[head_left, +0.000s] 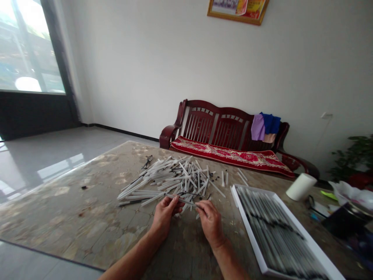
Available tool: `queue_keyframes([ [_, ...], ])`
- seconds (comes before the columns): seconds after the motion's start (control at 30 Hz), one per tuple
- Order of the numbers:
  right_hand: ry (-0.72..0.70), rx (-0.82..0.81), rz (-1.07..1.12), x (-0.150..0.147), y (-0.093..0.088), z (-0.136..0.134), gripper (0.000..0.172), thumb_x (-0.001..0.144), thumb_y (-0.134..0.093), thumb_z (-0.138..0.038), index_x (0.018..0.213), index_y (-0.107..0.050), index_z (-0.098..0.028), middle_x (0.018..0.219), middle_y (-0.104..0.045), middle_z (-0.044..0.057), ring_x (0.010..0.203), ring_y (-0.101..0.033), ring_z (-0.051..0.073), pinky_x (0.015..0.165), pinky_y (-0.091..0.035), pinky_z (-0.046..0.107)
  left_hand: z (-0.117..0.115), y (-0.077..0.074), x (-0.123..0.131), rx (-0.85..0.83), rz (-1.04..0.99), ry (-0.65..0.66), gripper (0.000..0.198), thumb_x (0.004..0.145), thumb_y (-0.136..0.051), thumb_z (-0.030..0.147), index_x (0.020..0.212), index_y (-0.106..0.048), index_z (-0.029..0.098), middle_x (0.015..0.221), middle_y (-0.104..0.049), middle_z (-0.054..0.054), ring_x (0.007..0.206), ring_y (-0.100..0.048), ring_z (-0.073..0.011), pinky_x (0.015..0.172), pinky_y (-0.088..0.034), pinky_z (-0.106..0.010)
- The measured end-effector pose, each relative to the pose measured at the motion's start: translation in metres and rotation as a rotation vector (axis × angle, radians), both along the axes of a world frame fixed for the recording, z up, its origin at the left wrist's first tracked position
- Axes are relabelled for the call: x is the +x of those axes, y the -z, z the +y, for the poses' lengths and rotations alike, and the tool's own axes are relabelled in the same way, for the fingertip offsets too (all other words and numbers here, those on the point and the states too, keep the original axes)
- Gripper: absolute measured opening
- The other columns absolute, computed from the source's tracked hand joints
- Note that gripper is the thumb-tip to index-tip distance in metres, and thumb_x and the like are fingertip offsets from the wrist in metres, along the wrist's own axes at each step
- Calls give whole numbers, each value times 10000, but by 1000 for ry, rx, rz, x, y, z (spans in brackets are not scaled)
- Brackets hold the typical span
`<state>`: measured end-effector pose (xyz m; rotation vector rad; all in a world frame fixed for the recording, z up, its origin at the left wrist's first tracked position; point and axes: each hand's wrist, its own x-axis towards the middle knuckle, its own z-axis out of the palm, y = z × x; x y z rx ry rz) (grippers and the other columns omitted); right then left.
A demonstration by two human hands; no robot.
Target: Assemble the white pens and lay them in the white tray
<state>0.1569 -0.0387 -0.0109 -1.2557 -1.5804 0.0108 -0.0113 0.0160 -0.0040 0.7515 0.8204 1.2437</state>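
Between my two hands runs a slim, grey pen-like stick (pixel 189 202), roughly level above the table. The fingers of my left hand (pixel 165 213) are closed around its left part, thumb on top. My right hand (pixel 210 221) pinches its right end. Just beyond my hands lies a loose heap of white tubes (pixel 163 175), with some dark thin pieces mixed in. To the right of my right hand, a shallow white box (pixel 247 229) holds rows of grey and black pen-like sticks (pixel 274 225). The exact kind of the held stick is too small to tell.
The table (pixel 58 217) has a patterned cover. Eyeglasses (pixel 147 161) lie behind the heap. A white roll (pixel 301 186) and a dark container (pixel 346 219) stand at the right. Past the table's far edge is a red wooden bench (pixel 215 124).
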Motion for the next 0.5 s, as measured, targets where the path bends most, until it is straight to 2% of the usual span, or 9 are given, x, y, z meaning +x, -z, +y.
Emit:
queue_keyframes([
  [0.17,-1,34,-62,0,-3,-1,184,906,-566,-191,962,-728,-260,885,-706,51,859,-672,176,803,-535,282,-2,-2,1,-34,-22,18,442,515,-867,461,731,-662,135,681,-725,-41,646,-707,-184,530,-526,-226],
  [0.3,-27,6,-14,-3,-7,-3,183,900,-565,-203,939,-736,-257,875,-712,58,850,-675,182,797,-541,293,-4,-1,1,-41,-27,38,438,520,-868,461,719,-653,134,667,-720,-41,647,-709,-186,535,-523,-226],
  [0.4,-35,-61,134,-6,-4,-3,136,856,-608,-238,872,-743,-244,849,-715,59,800,-675,191,739,-554,297,-5,0,1,-10,-23,41,436,535,-860,462,745,-657,139,672,-719,-34,629,-702,-181,533,-521,-229],
  [0.5,-14,-245,433,-8,1,-1,131,787,-673,-326,804,-736,-213,726,-702,38,621,-649,180,558,-544,277,-7,-1,2,52,2,54,419,568,-844,458,782,-665,145,667,-716,-25,621,-698,-183,533,-521,-236],
])
